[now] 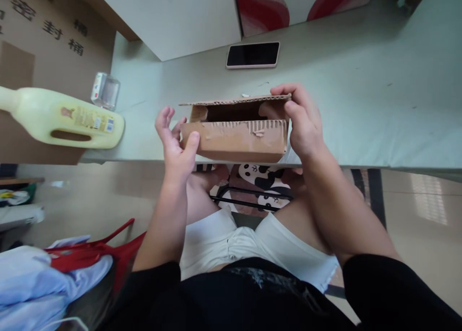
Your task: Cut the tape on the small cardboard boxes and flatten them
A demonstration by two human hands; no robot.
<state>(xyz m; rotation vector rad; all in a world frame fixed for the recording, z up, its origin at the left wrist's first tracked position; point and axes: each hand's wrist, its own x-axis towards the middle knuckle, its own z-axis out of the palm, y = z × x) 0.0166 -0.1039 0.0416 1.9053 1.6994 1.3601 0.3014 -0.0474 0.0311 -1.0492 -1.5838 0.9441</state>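
A small brown cardboard box (241,141) is held at the table's front edge, its opening partly uncovered and its lid flap raised at the back. Torn, ridged cardboard shows along the front rim. My left hand (178,141) supports the left end, thumb on the front face and the other fingers spread behind. At the right end, my right hand (303,117) pinches the raised flap between thumb and fingers. The inside of the box is dark, and its contents cannot be made out.
A phone (252,55) lies behind the box on the pale green tabletop (361,90). To the left are a yellow bottle (72,117) and a small clear container (105,90). Large boxes (180,13) stand at the back; a red chair (122,249) is lower left.
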